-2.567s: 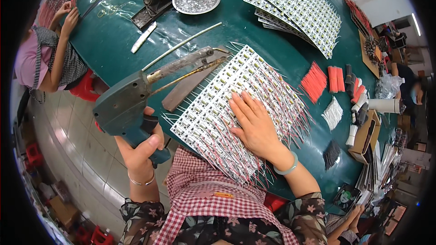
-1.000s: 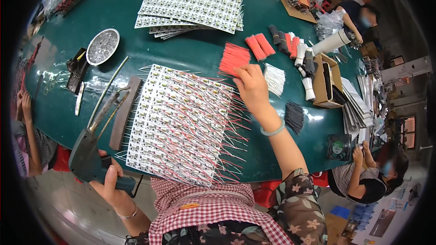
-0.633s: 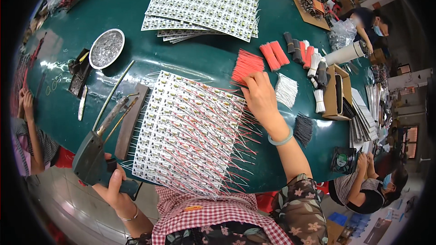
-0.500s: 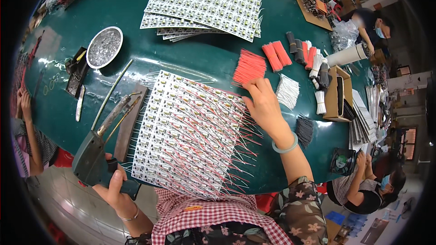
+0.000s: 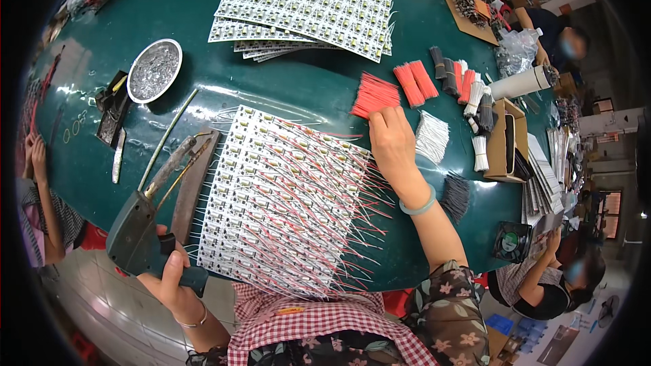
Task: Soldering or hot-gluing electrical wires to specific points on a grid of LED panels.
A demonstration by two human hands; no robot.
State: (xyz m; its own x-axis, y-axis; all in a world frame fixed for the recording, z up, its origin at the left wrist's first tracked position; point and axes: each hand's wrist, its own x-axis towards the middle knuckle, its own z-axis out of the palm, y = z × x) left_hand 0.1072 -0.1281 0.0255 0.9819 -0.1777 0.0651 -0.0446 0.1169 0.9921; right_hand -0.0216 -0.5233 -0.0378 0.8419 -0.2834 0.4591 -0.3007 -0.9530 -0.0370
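Observation:
My left hand [image 5: 173, 288] is wrapped round the grip of a dark green soldering gun [image 5: 130, 230], its tip angled up and away over the table. Beside the tip lies a brown bar [image 5: 186, 207]. In front of me is a white circuit board panel [image 5: 227, 210] with rows of small parts and many thin red and white wires sticking out past its right side. My right hand [image 5: 393, 142] is at the near edge of a loose pile of red wires [image 5: 374, 93], fingers bent and pressed together. Whatever is between its fingertips is hidden.
A stack of similar panels [image 5: 305, 7] lies at the back. White wires [image 5: 431, 137], dark wires [image 5: 456, 198] and red bundles [image 5: 415, 83] sit at right, near a cardboard box [image 5: 498, 152]. A bowl [image 5: 181, 61] of silvery bits stands left. Other people work around the table.
My right hand has moved from the panel's upper right corner up and slightly right to the red wire pile, its fingers drawing together. The left hand and soldering gun have barely moved.

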